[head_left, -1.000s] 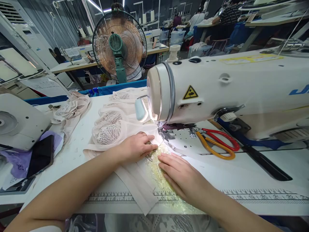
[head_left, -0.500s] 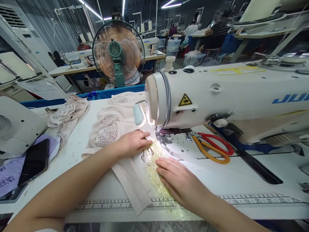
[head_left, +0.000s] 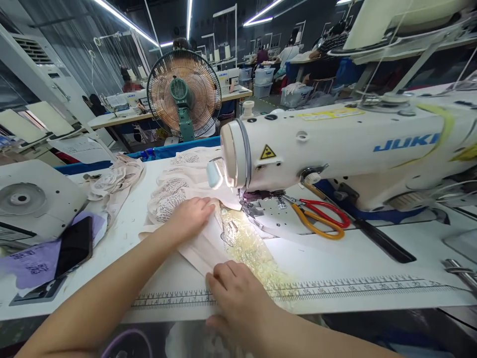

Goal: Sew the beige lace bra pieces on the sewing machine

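My left hand [head_left: 194, 215] lies palm down on beige fabric [head_left: 203, 248], fingers together and stretched flat over it. Close to the table's front edge, my right hand [head_left: 240, 293] has its fingers curled on the lower end of that fabric, thumb lower down. Part of the fabric reaches the presser foot [head_left: 244, 199] of the white sewing machine [head_left: 276, 149]; the needle cannot be made out. Between hands and machine runs a strip of yellowed clear tape [head_left: 249, 248]. Beige lace pieces [head_left: 167, 199] are heaped behind my left hand.
Red-and-orange-handled scissors [head_left: 322, 219] and a black-handled tool [head_left: 385, 241] lie right of the needle area. A printed ruler [head_left: 335, 288] follows the front edge. At left are a phone [head_left: 74, 246], purple paper [head_left: 35, 263] and more lace [head_left: 112, 181]. A fan [head_left: 182, 94] stands behind.
My right hand has moved down and left, off the tape and onto the fabric's lower end. My left hand has drawn back left from the tape. The camera view has shifted slightly.
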### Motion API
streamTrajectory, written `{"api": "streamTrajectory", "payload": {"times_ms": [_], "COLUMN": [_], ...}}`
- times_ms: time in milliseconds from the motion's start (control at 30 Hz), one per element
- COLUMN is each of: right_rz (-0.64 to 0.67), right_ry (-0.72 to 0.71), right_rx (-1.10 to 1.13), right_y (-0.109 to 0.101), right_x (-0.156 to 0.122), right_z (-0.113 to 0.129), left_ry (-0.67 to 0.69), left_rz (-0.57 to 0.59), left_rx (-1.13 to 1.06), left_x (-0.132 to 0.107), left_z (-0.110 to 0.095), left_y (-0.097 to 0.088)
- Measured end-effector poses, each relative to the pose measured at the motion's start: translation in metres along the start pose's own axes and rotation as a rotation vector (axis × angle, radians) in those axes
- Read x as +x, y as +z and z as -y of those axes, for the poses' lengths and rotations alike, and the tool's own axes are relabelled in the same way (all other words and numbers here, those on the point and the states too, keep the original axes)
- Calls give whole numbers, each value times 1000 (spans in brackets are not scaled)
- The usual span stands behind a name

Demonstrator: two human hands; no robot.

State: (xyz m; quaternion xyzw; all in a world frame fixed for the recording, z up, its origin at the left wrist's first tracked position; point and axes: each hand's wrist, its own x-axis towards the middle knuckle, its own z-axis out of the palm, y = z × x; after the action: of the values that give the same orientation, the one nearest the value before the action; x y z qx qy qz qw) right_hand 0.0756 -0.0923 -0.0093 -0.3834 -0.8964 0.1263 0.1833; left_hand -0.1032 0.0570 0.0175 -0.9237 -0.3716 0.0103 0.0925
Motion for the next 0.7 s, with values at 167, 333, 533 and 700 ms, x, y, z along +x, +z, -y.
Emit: {"api": "streamTrajectory", "payload": {"times_ms": [167,333,533,700], "right_rz": [54,52,55,-72], "right_ry": [-68,-35,-58,49], "right_rx": [-155,-249,-180,46], "right_y": [-6,-5,-48,-98], "right_x": [-2,-22,-33,-44], "right_z": [10,4,-6,-39], "left_ry": [-284,-307,-438,-674], "left_rz": [52,121,50,9], "left_rx": [197,280,-94,-1009], "left_x": [-73,-102,-108,-98], "left_z": [7,-13,-9,5], "left_y": [-15,-26,-26,-69]}}
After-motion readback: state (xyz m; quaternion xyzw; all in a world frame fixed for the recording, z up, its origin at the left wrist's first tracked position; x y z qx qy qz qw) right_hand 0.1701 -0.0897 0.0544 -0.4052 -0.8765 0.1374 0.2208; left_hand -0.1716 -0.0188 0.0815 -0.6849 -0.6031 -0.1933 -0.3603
